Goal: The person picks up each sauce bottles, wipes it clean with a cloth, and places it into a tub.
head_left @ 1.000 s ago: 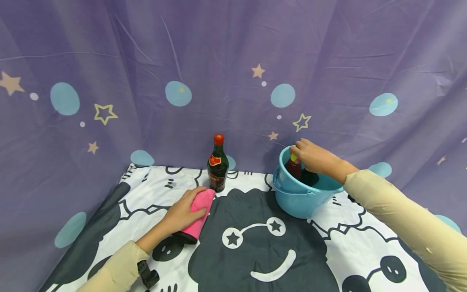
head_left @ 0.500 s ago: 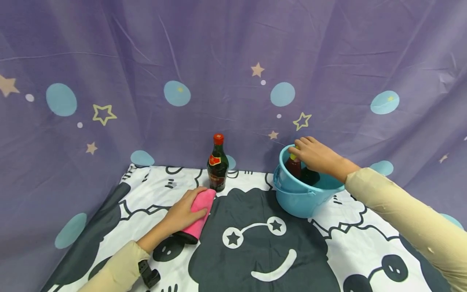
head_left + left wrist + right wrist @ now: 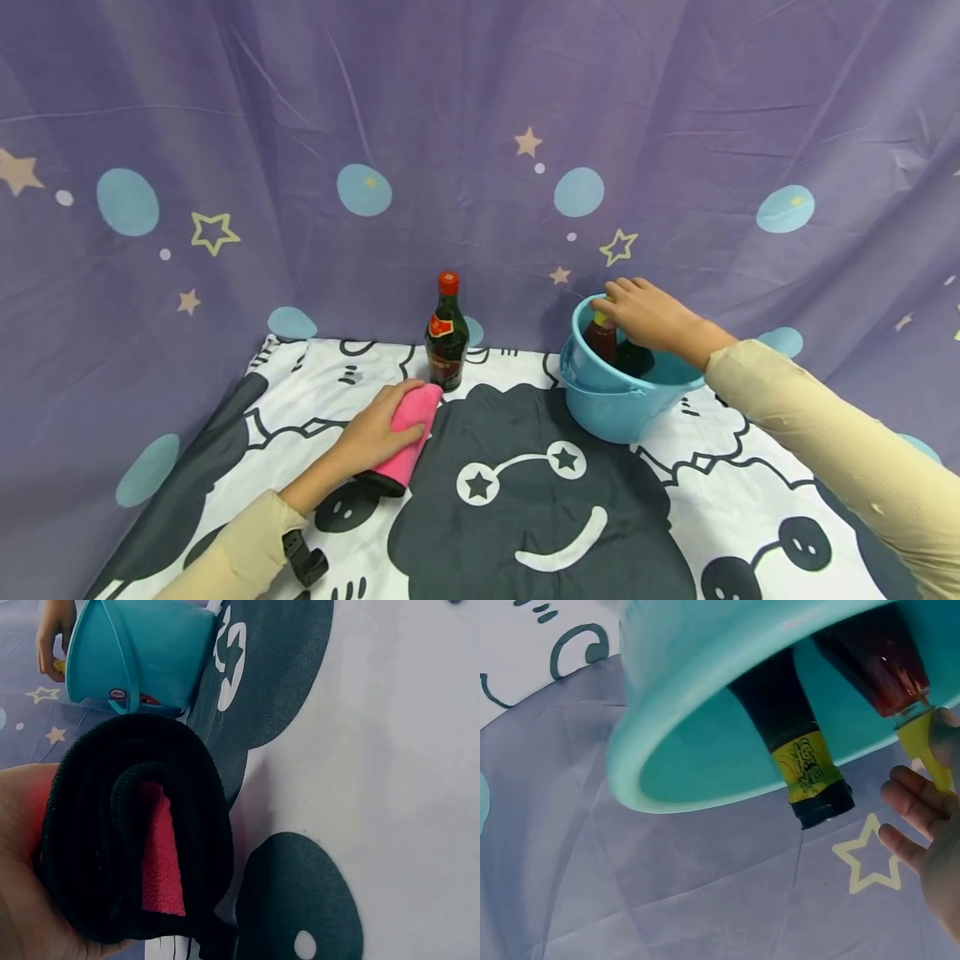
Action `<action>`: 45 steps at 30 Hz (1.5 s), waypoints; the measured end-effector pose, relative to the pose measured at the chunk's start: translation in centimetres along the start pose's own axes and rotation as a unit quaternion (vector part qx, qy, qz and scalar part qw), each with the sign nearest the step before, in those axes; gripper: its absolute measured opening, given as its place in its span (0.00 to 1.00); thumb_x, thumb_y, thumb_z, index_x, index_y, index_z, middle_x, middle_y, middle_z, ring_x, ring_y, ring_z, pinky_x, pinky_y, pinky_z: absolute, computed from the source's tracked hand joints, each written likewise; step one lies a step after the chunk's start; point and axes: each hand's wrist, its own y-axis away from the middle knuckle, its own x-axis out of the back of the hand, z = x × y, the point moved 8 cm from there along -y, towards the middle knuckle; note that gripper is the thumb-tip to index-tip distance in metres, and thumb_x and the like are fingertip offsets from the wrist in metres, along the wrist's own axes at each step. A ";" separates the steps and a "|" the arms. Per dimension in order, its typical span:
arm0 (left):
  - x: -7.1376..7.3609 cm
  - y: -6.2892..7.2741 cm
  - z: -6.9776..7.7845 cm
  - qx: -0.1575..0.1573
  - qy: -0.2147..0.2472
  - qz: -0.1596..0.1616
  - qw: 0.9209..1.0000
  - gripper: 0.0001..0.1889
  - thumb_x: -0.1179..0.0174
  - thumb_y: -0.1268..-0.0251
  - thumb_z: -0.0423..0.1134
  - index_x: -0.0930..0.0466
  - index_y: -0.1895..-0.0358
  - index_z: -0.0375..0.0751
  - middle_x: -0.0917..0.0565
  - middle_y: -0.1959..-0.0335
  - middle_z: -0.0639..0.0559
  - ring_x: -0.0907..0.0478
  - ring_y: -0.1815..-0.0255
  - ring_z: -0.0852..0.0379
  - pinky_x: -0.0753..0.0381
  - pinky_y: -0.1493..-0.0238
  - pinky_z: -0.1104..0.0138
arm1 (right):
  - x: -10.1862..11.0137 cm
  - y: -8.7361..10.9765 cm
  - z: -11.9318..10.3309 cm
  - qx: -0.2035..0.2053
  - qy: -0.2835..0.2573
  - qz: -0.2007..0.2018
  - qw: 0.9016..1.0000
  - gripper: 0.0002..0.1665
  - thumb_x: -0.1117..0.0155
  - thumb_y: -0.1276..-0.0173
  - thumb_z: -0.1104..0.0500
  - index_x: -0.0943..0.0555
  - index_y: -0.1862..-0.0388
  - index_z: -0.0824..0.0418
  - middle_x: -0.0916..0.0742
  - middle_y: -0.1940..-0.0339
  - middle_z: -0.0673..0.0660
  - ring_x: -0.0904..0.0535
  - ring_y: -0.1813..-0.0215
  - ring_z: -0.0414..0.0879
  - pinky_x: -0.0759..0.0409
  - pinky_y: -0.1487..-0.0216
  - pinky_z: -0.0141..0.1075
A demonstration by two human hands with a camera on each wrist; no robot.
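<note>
My left hand (image 3: 375,429) grips a rolled pink towel (image 3: 414,425) with a black edge, lying on the printed cloth. The left wrist view looks onto the end of that towel roll (image 3: 161,862), black outside with pink in the fold. At the right, a light blue bucket (image 3: 609,417) stands with two bottles leaning inside. My right hand (image 3: 648,317) reaches over its rim and pinches the yellow cap of a dark red sauce bottle (image 3: 881,664). Beside that one leans a dark bottle (image 3: 802,754) with a yellow neck label and black cap. The bottles' lower parts are hidden by the bucket.
A dark green bottle (image 3: 447,346) with a red cap stands upright at the back, between the towel and the bucket. Behind everything hangs a purple curtain (image 3: 465,100) with stars and dots. The black and white cloth (image 3: 525,525) covers the table.
</note>
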 end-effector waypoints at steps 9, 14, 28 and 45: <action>1.2 0.1 0.0 -0.009 -0.002 0.015 1.000 0.36 0.35 0.35 0.45 0.37 0.24 0.51 0.28 0.31 0.41 0.23 0.40 0.42 0.23 0.45 0.45 | 5.6 -4.2 -0.4 -0.032 -0.092 0.102 0.990 0.20 0.32 0.29 0.56 0.21 0.42 0.63 0.20 0.62 0.61 0.24 0.63 0.55 0.26 0.60 0.46; 1.5 -0.1 -0.1 -0.015 0.002 0.028 0.999 0.36 0.34 0.36 0.45 0.35 0.25 0.52 0.26 0.34 0.42 0.22 0.45 0.45 0.23 0.49 0.51 | 8.4 -8.4 -2.4 -0.046 -0.153 0.137 0.978 0.20 0.35 0.26 0.53 0.21 0.40 0.61 0.18 0.57 0.62 0.23 0.59 0.56 0.25 0.56 0.49; 1.6 0.0 -0.2 -0.005 0.009 0.032 0.999 0.37 0.35 0.36 0.44 0.36 0.24 0.50 0.27 0.33 0.42 0.23 0.46 0.45 0.23 0.51 0.52 | 5.5 -16.9 -8.3 -0.083 -0.223 0.055 0.970 0.33 0.39 0.26 0.40 0.25 0.30 0.58 0.15 0.41 0.58 0.18 0.40 0.55 0.27 0.32 0.55; 1.6 0.1 -0.6 0.008 0.024 0.035 0.999 0.37 0.35 0.36 0.44 0.37 0.24 0.51 0.27 0.34 0.41 0.23 0.44 0.44 0.23 0.49 0.51 | 3.6 -17.9 -9.8 -0.060 -0.251 0.097 0.961 0.17 0.36 0.25 0.53 0.21 0.46 0.62 0.15 0.62 0.58 0.20 0.63 0.50 0.23 0.57 0.44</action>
